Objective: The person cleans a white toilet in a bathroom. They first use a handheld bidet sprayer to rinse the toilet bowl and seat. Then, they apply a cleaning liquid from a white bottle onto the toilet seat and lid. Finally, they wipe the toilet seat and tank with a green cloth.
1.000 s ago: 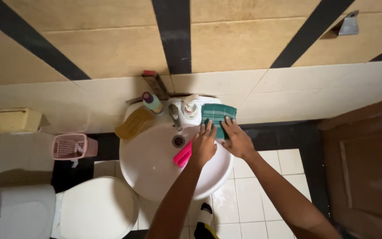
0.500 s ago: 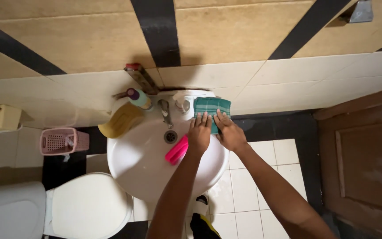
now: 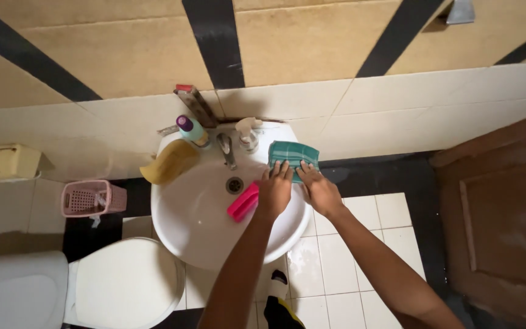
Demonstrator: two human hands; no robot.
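Observation:
A green checked cloth (image 3: 293, 155) lies on the right rim of the round white sink (image 3: 202, 225). My left hand (image 3: 274, 190) presses flat on the cloth's near left edge, fingers spread. My right hand (image 3: 316, 189) rests beside it with fingertips on the cloth's near right edge. A pink brush (image 3: 243, 201) lies in the basin just left of my left hand, near the drain (image 3: 234, 184). The metal tap (image 3: 226, 149) stands at the back of the sink.
A purple-capped bottle (image 3: 191, 129), a yellow cloth (image 3: 170, 161) and a white pump bottle (image 3: 248, 132) sit along the sink's back rim. A white toilet (image 3: 123, 286) stands at lower left, a pink basket (image 3: 86, 198) beside it. A brown door (image 3: 500, 219) is on the right.
Both hands have stayed on the green cloth, sliding slightly toward me along it. The view has shifted a little; the sink items have not moved.

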